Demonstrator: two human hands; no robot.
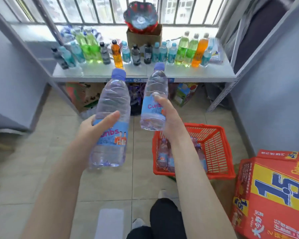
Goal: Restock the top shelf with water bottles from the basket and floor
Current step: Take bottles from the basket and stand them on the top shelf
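I am carrying two water bottles toward the top shelf [143, 73]: left hand [95, 125] clamped on the near bottle [110, 118], right hand [167, 114] on the far bottle [154, 99]. More bottles are waiting in the red basket [212, 144] below the shelf; restocking looks midway.

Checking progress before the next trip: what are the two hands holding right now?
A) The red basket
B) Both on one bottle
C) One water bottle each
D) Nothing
C: the left hand grips one water bottle and the right hand grips another, both held short of the shelf.
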